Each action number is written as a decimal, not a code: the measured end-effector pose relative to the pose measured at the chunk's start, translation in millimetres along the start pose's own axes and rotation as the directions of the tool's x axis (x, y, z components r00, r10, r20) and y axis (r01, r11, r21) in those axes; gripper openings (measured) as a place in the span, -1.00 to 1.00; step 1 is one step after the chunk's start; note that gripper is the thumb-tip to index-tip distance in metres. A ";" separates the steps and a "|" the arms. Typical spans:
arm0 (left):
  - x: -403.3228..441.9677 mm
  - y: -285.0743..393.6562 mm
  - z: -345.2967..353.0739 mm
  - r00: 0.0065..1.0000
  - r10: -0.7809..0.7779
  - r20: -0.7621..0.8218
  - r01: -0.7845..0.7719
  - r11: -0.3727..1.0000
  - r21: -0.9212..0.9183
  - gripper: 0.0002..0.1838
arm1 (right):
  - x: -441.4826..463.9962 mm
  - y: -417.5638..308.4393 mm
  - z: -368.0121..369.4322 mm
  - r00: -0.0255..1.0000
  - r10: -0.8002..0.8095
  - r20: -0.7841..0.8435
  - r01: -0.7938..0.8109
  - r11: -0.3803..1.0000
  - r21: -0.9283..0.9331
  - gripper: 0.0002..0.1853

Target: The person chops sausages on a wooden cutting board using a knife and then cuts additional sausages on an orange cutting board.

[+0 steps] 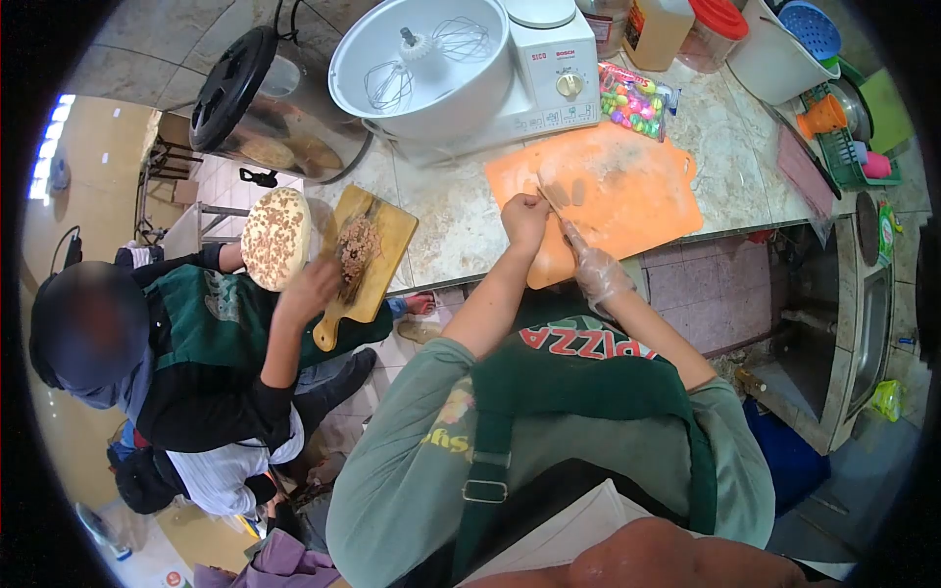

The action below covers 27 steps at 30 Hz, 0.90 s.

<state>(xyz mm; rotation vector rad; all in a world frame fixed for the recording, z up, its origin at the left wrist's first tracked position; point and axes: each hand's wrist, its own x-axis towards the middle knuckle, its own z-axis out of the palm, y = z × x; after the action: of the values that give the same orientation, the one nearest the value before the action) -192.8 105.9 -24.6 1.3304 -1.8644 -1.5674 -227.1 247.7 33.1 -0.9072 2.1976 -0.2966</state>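
Observation:
Both my hands are over an orange cutting board (637, 176) on the counter. My right hand (600, 274), in a clear plastic glove, is closed around a knife (555, 204), whose thin blade points away from me. My left hand (526, 218) is bare, its fingers pinched together beside the blade near its tip. Whatever those fingers hold is too small to make out. A couple of brownish elongated pieces or marks (576, 190) show on the board just right of the blade. Dark smudges spread over the board's far part.
At left, a co-worker holds a round pale base (275, 239) topped with brown bits, one hand over chopped bits on a wooden board (392, 220). Behind stand a white mixer (549, 73), a large clear container (279, 108) and a bag of colourful sweets (635, 101). A dish rack (863, 162) is far right.

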 end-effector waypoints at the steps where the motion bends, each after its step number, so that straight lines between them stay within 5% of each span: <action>1: -2.0 3.1 -0.9 1.000 -0.008 -0.006 0.008 1.000 0.001 -0.84 | 9.1 5.1 8.0 0.997 -0.065 -0.051 0.066 0.997 0.031 -0.25; 17: -2.5 5.3 -2.3 0.992 0.125 -0.011 -0.125 0.991 0.057 -0.86 | -49.0 42.7 -1.5 0.999 -0.026 0.038 0.024 0.998 0.054 -0.38; 20: -4.2 20.4 -4.8 0.947 0.312 0.080 -0.320 0.892 0.319 -0.76 | -46.7 50.5 0.7 0.996 -0.094 -0.005 0.094 0.993 0.068 -0.40; 22: 1.9 24.8 -0.4 0.821 0.560 0.113 -0.538 0.694 0.478 -0.74 | -48.0 51.3 0.1 0.995 -0.101 -0.011 0.101 0.993 0.063 -0.33; 27: 4.1 44.4 6.2 0.859 0.442 0.257 -0.489 0.565 0.665 -0.74 | -55.5 50.0 -6.7 0.994 -0.107 -0.002 0.107 0.994 0.003 -0.26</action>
<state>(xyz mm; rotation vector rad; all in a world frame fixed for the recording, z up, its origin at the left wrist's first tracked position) -218.2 103.3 12.4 0.8715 -2.7326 -0.5979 -230.7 321.7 45.2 -1.0258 2.1535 -0.3520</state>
